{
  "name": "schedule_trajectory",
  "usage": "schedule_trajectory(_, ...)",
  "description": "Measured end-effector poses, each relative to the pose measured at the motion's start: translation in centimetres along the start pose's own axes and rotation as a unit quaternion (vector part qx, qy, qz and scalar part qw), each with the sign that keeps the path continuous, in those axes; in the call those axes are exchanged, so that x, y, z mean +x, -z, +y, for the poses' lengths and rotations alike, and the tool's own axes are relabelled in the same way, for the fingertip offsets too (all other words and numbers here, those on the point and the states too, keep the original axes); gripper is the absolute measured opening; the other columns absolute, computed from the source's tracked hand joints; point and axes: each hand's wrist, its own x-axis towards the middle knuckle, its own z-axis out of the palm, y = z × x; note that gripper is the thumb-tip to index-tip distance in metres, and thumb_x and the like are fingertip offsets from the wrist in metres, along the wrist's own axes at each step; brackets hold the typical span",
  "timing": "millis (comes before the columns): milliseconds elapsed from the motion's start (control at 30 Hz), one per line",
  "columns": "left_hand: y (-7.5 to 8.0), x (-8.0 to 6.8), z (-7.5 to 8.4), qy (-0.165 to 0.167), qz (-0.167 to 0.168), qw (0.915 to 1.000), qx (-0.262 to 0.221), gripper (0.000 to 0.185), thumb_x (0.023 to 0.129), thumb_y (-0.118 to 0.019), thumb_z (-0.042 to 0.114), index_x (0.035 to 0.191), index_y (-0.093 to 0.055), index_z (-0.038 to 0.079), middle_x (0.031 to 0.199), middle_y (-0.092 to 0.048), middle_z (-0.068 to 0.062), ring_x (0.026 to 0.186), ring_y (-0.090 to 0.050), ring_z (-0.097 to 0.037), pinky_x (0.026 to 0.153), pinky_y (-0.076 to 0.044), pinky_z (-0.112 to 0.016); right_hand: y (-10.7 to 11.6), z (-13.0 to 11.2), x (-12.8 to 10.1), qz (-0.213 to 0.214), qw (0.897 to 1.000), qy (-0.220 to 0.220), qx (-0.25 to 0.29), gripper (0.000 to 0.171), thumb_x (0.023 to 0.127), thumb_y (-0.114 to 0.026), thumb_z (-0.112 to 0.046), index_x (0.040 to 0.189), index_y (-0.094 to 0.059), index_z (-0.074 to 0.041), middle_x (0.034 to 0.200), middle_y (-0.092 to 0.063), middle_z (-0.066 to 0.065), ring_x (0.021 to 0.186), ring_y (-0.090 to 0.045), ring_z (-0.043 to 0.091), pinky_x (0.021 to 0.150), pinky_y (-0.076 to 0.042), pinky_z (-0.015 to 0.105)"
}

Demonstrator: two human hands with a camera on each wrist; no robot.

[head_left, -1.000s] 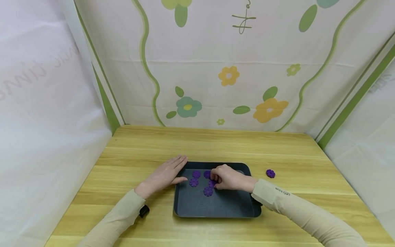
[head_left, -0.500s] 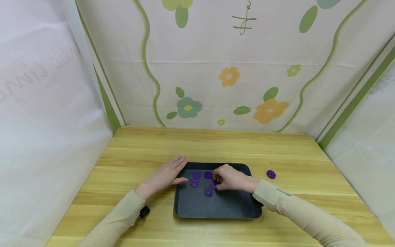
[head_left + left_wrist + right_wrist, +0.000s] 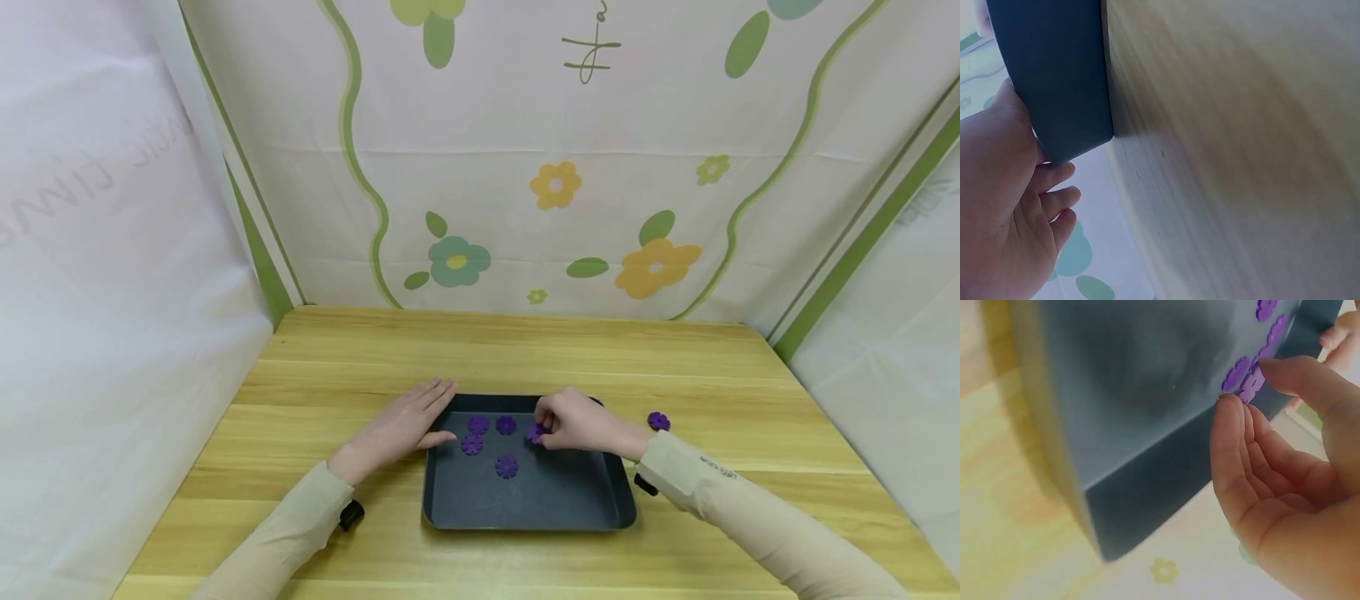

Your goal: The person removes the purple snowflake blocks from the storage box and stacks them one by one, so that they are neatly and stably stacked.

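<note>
A dark baking tray (image 3: 525,500) lies on the table with several purple snowflake discs in it. My right hand (image 3: 581,421) is over the tray's far right part, pinching a purple notched snowflake disc (image 3: 534,433) between thumb and fingers. In the right wrist view that disc (image 3: 1252,384) shows between the fingertips. Other discs lie flat to the left: one snowflake disc (image 3: 506,425), a nearer snowflake disc (image 3: 506,466), and a pair with the upper snowflake disc (image 3: 477,425) just behind the lower snowflake disc (image 3: 472,444). My left hand (image 3: 401,425) rests at the tray's far left corner, fingers extended, thumb over the rim.
One more purple snowflake disc (image 3: 658,421) lies on the wooden table (image 3: 712,500), right of the tray. A patterned white cloth (image 3: 495,208) hangs behind the table, with white cloth sides to left and right.
My right hand has moved right and slightly away from me, carrying the pinched disc apart from the near one. The left hand has stayed at the tray corner.
</note>
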Motion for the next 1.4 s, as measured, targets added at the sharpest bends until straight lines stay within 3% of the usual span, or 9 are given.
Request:
schedule_trajectory(233, -0.1, 0.1, 0.1, 0.002, -0.001, 1.0, -0.002, 0.077, 0.093, -0.06, 0.052, 0.148, -0.044, 0.0, 0.151, -0.049, -0.017, 0.14, -0.048, -0.031, 0.113, -0.045, -0.043, 0.9, 1.1, -1.1, 0.011, 1.0, -0.019, 0.02, 0.015, 0.082, -0.077, -0.012, 0.094, -0.071, -0.005, 0.084, -0.07, 0.003, 0.07, -0.058, 0.001, 0.063, -0.052, 0.015)
schedule_trajectory(1067, -0.2, 0.0, 0.0, -0.002, 0.005, 1.0, -0.001, 0.076, 0.094, -0.06, 0.05, 0.147, -0.045, -0.001, 0.151, -0.049, -0.018, 0.14, -0.049, -0.031, 0.113, -0.046, -0.043, 3.5, 4.8, -5.4, 0.075, 0.994, -0.075, -0.005, 0.014, 0.082, -0.077, -0.011, 0.092, -0.07, -0.003, 0.081, -0.069, 0.001, 0.07, -0.059, 0.002, 0.063, -0.054, 0.019)
schedule_trajectory(1400, -0.1, 0.0, 0.0, 0.005, -0.007, 0.9998, -0.018, 0.075, 0.095, -0.059, 0.05, 0.148, -0.044, -0.001, 0.152, -0.047, -0.018, 0.141, -0.047, -0.032, 0.114, -0.044, -0.044, 4.4, 6.6, -6.7, 0.096, 0.99, -0.1, -0.013, 0.013, 0.08, -0.077, -0.008, 0.089, -0.069, -0.003, 0.079, -0.069, 0.002, 0.069, -0.059, 0.002, 0.06, -0.053, 0.018)
